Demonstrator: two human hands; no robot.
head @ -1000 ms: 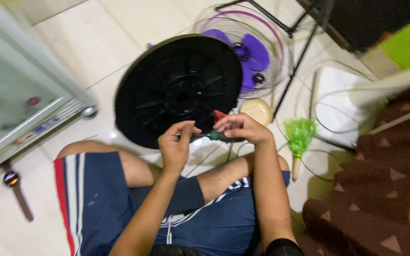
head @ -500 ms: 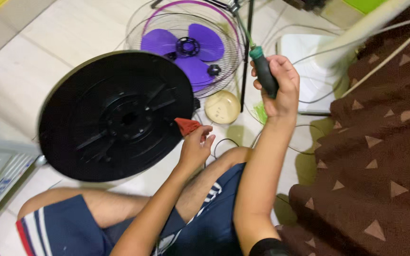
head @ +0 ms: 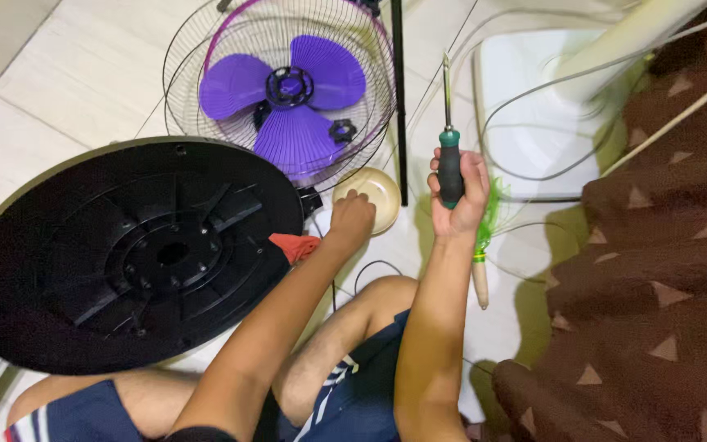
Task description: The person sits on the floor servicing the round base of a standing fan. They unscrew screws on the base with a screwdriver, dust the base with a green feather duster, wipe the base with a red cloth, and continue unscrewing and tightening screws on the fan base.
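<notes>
My right hand (head: 457,192) grips a screwdriver (head: 448,147) with a green and black handle, its shaft pointing up and away from me. My left hand (head: 352,221) reaches over a small cream bowl (head: 382,192) on the floor, fingers curled at its near rim; whether they hold anything is hidden. A red cloth (head: 292,245) lies just left of that wrist. The big black round fan base (head: 124,254) rests upside down on my left leg, ribs and centre hole facing up.
A wire fan guard (head: 206,41) with purple blades (head: 288,98) lies on the tiled floor ahead. A white fan body (head: 533,106) with loose cables lies to the right, a green-bristled brush (head: 484,245) beneath it. A brown patterned blanket (head: 664,270) fills the right side.
The left hand moved from my lap out past the red cloth to the cream bowl. The right hand lifted the screwdriver upright. The view swung toward the purple fan.
</notes>
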